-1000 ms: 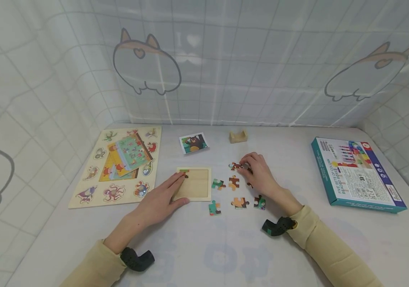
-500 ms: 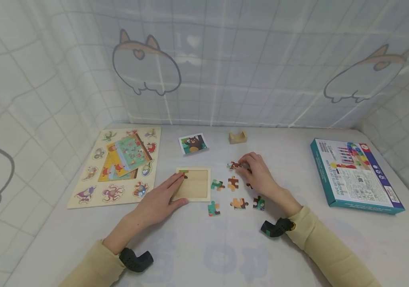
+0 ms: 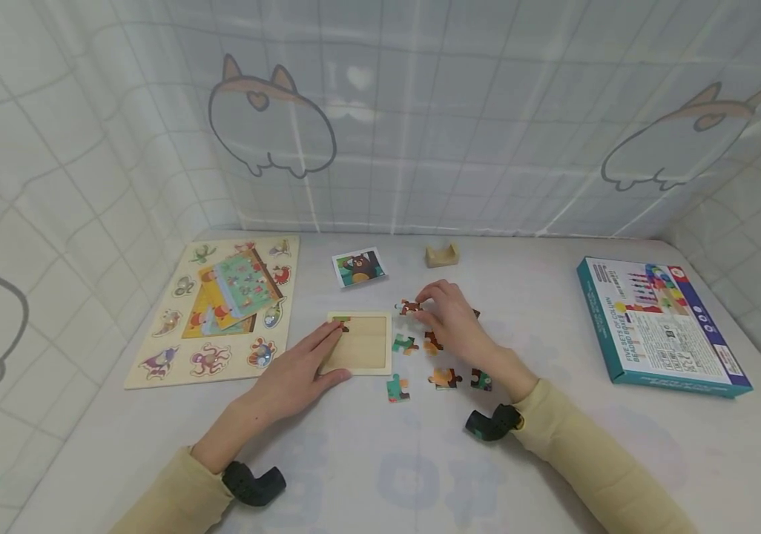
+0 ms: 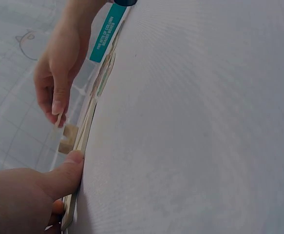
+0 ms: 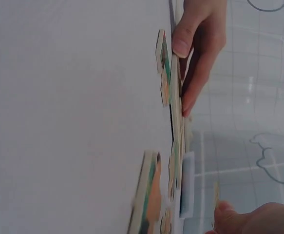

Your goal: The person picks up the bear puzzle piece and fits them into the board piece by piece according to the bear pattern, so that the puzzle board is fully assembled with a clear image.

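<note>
My left hand (image 3: 297,374) rests on the left side of a square wooden puzzle tray (image 3: 370,345), its fingers along that edge and its thumb at the front rim. A green-and-brown puzzle piece (image 3: 343,322) lies in the tray's far left corner, partly covered by the fingertips. Just right of the tray's far corner, my right hand (image 3: 454,326) pinches a brown jigsaw piece (image 3: 410,306) between thumb and fingers. The right wrist view shows this piece (image 5: 216,192) edge-on, above the tabletop. Loose jigsaw pieces lie under and before the right hand, including a teal one (image 3: 397,389) and an orange-brown one (image 3: 446,379).
A bear picture card (image 3: 359,268) and a small wooden holder (image 3: 443,256) stand behind the tray. At left lies a sea-animal board (image 3: 170,322) with two picture puzzles (image 3: 240,289) on it. A teal-edged box (image 3: 661,326) lies at right.
My right hand has moved left toward the tray, carrying the brown jigsaw piece away from the other loose pieces. The left hand has stayed on the tray.
</note>
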`<state>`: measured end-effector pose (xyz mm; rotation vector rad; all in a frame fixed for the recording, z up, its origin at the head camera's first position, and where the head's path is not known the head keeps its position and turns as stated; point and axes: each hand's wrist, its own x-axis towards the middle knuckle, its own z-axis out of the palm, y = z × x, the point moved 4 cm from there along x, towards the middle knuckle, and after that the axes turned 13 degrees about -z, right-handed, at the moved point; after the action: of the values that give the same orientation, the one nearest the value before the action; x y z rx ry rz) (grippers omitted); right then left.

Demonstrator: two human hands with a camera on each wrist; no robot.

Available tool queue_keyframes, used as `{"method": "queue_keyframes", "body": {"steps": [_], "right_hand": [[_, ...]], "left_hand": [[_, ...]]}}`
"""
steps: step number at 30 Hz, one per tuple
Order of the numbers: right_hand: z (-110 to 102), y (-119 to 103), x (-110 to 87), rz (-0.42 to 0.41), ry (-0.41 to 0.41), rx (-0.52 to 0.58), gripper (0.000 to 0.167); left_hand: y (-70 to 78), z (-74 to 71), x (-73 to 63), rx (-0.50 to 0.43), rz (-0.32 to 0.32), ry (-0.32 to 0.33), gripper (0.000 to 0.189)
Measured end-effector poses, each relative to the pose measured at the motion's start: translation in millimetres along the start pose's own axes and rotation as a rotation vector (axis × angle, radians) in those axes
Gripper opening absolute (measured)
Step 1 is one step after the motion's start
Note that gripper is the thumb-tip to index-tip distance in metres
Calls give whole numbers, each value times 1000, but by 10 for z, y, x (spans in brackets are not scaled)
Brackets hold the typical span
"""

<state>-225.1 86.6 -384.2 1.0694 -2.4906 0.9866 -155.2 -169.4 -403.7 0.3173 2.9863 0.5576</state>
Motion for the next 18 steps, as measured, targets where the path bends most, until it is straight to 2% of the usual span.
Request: {"method": "queue_keyframes", "body": {"steps": [11,18], "right_hand": [[244,-182,166,-66,-21,25,17],[385,-255,259,-53,-63,19,17]], "left_hand": [[2,0,10,5,3,-18,76],[-5,4,13,12,7,-8,77]]}}
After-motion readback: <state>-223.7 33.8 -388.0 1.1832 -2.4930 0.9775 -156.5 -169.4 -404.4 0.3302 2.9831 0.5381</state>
